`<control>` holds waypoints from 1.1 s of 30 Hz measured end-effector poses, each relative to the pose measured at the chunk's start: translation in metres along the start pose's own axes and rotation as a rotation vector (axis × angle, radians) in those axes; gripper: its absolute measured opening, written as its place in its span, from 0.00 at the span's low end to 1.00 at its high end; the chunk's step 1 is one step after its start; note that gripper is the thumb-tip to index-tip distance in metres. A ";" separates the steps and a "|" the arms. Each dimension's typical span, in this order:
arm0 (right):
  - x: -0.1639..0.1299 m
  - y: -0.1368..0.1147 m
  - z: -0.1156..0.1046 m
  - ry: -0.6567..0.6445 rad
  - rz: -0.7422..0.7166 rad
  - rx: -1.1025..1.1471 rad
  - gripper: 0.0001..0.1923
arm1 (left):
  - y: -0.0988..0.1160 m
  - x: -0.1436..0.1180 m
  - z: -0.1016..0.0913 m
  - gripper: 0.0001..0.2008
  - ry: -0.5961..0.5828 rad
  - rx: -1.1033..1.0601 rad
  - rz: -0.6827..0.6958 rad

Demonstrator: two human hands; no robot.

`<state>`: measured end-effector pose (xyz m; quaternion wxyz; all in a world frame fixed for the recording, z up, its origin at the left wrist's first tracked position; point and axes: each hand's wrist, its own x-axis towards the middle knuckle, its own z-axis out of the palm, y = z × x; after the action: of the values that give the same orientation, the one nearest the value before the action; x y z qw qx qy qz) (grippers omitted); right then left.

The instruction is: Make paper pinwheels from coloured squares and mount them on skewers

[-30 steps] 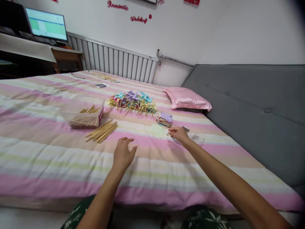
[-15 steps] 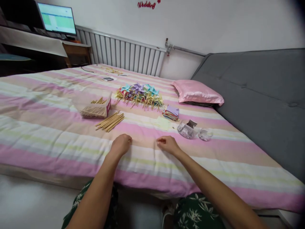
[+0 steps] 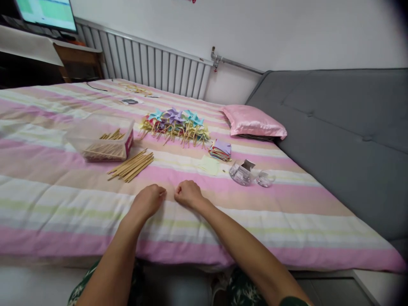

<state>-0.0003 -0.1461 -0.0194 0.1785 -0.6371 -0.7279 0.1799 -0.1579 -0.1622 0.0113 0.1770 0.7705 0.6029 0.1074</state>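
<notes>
My left hand (image 3: 148,199) and my right hand (image 3: 188,193) rest as loose fists on the striped bedcover (image 3: 63,199), knuckles almost touching. Nothing shows between the curled fingers of either hand. Just beyond them lie a loose bundle of wooden sticks (image 3: 130,165) and a pale yellow paper square (image 3: 208,165). A clear plastic tub (image 3: 241,173) and its lid (image 3: 264,179) sit to the right of my right hand. Farther back are a stack of coloured paper squares (image 3: 219,149) and a heap of finished paper pinwheels (image 3: 174,125).
A clear box (image 3: 98,144) holding more sticks stands at the left. A pink pillow (image 3: 253,123) lies against a grey padded sofa back (image 3: 334,127) on the right. A radiator (image 3: 153,68) and a lit monitor (image 3: 44,12) stand behind the bed.
My right hand has come back from the clear tub toward me and leftward, closing into a fist. My left hand has closed too, and both hands now meet.
</notes>
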 end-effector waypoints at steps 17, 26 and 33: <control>-0.052 0.114 -0.129 0.228 0.424 -0.427 0.11 | 0.005 0.000 -0.003 0.13 -0.060 0.092 0.005; 0.011 0.104 -0.102 0.174 0.177 -0.390 0.15 | 0.002 0.001 -0.004 0.13 -0.065 0.063 0.000; 0.057 0.107 -0.068 0.168 0.118 -0.366 0.20 | -0.002 0.002 -0.002 0.12 -0.049 0.053 0.000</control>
<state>0.1180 -0.0742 -0.0104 0.1088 -0.7133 -0.6924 0.0012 -0.1595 -0.1597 0.0122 0.1715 0.7774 0.6009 0.0724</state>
